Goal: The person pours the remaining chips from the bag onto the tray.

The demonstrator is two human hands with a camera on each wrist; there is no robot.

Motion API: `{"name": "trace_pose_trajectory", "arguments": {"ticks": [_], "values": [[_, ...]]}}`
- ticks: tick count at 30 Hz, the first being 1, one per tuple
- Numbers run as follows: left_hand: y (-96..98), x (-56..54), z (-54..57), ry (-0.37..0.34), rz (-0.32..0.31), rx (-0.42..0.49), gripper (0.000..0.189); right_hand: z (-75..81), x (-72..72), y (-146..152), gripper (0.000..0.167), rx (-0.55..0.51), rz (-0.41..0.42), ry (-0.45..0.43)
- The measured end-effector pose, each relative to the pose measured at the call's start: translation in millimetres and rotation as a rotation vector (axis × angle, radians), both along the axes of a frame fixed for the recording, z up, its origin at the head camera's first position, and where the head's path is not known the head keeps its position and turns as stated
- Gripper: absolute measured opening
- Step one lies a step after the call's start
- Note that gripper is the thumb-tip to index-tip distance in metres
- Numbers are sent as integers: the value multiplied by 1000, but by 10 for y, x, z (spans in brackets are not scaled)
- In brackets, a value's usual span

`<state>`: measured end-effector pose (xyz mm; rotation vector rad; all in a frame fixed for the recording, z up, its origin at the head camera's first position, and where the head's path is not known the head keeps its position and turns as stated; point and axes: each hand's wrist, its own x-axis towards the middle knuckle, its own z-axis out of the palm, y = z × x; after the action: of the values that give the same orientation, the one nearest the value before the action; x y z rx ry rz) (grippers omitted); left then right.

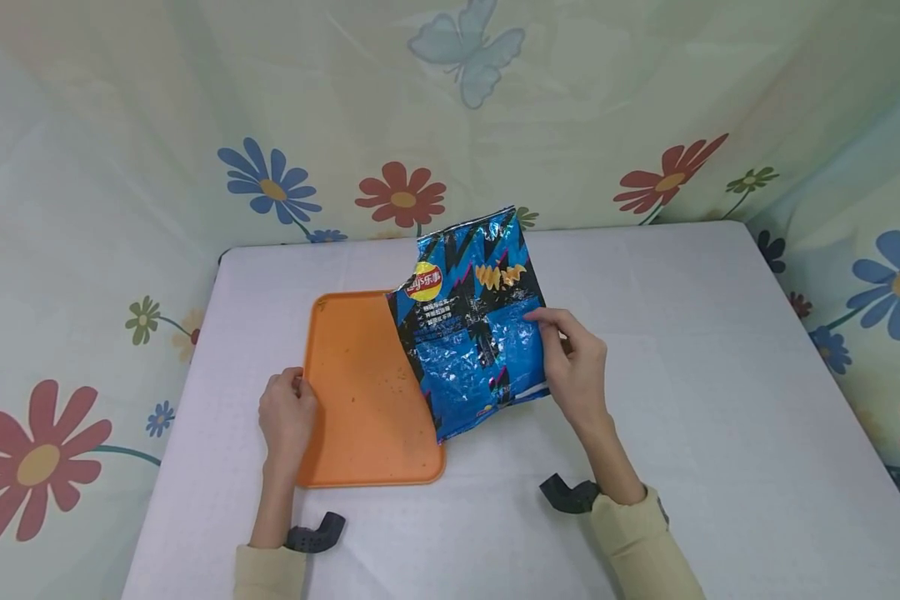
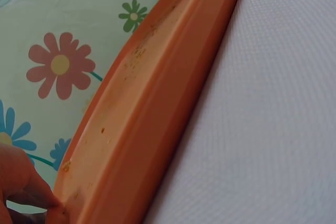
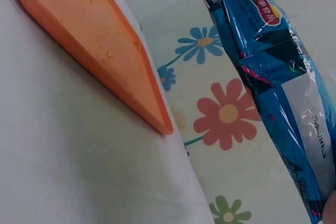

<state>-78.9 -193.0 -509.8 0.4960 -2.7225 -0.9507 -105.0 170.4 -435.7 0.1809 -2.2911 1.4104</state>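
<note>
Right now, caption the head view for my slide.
Left hand grips orange tray; right hand holds blue chip bag.

We see blue-black zigzag bag [image 1: 457,367], orange tray [image 1: 360,442], white tablecloth [image 1: 690,375], beige sleeves [image 1: 641,542], pale green backdrop [image 1: 330,83], red-and-blue flowers [image 1: 402,199].

The snack packet [image 1: 468,333] is hiding the orange tray's [image 1: 367,400] far right corner and most of its right side. The worktop's [image 1: 682,375] near edge is falling outside the head view, whose bottom is cutting off the left sleeve [image 1: 270,575] and right sleeve [image 1: 648,554]. The right wrist view is cropping the packet and the right hand [image 1: 577,367]. Specks [image 3: 107,55] on the tray are looking too small to identify; the packet's small print is blurring.
</note>
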Motion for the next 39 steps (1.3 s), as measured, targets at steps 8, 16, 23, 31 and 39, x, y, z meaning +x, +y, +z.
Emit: {"name": "trace_pose_trajectory", "arguments": {"ticks": [8,16,23,31,39], "values": [[4,-3,9,-5,2,5,25,62,27,17,31,-122,105,-218],[8,-7,23,-12,15,4,26,89,6,54,83,-85,406,-417],[4,-11,17,-18,14,11,27,76,-28,35,94,4,436,-440],[4,-11,4,-9,0,16,27,133,-122,54,92,180,484,-360],[7,-8,11,-11,12,19,27,213,-164,54,83,287,554,-257]]}}
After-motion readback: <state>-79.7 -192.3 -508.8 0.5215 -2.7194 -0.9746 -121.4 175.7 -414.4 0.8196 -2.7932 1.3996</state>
